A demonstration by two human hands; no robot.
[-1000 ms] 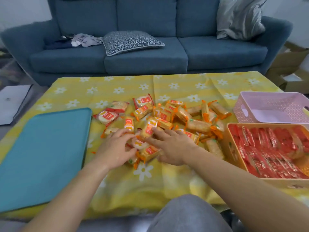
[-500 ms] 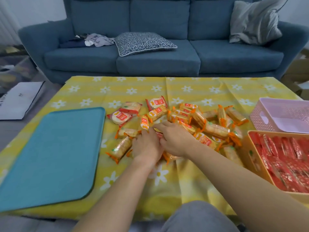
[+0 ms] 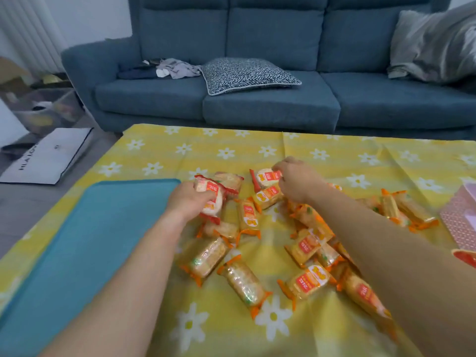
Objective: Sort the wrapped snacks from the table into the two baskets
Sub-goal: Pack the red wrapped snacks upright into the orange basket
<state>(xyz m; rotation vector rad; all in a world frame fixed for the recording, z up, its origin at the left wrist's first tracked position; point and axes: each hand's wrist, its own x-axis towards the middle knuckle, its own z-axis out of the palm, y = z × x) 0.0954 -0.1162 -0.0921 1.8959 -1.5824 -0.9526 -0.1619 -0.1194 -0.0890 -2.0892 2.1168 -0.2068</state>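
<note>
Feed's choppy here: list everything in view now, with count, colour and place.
tablecloth: one, yellow with daisies, foreground
orange-wrapped snacks: a dozen or more, orange and clear, piled at its middle
red-wrapped snacks: at least two, red and white, far side of pile
pink basket: one, pink, right edge, cropped
second basket: corner only, reddish, below the pink one
tray: one, teal, cloth's left
sofa: one, blue, beyond the cloth
patterned cushion: one, dark and white, middle seat
grey cushion: one, grey, sofa's right end
clothes: small heap, grey and dark, left seat
paper bag: one, white, floor at left
left hand: one, grips a red-wrapped snack
right hand: one, pinches another red-wrapped snack
</note>
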